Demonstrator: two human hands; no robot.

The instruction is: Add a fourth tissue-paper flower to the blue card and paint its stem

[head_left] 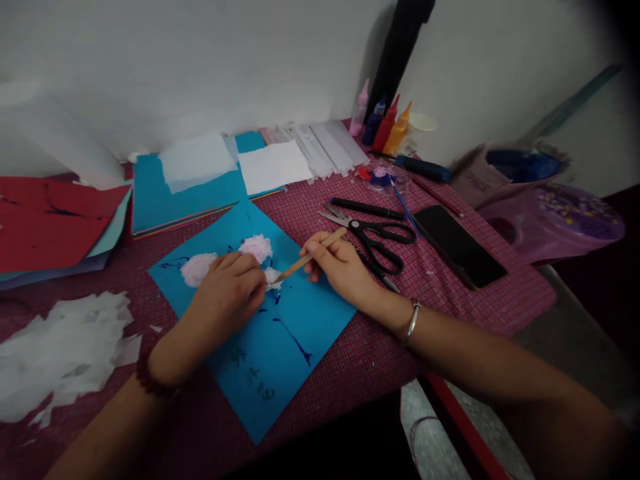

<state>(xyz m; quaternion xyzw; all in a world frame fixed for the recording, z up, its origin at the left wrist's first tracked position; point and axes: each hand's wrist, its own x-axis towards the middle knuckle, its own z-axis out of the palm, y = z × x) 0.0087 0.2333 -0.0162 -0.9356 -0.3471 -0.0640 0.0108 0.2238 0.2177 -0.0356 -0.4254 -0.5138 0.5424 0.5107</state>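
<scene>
A blue sheet of paper lies turned cornerwise on the table, with dark blue painted branch lines and some handwriting. Two fluffy pale pink paper blossoms sit on its upper part. My right hand grips a flat wooden stick, its lower end at a small white tissue paper piece on the sheet. Over the sheet, my left hand has its fingers drawn together at that piece's left edge. The fingertips are partly hidden, so what they pinch does not show clearly.
Scissors, a black pen and a phone lie to the right. Paint bottles stand by the wall. Cut white paper pieces are heaped at left, below red paper. A pink stool is beyond the table's right edge.
</scene>
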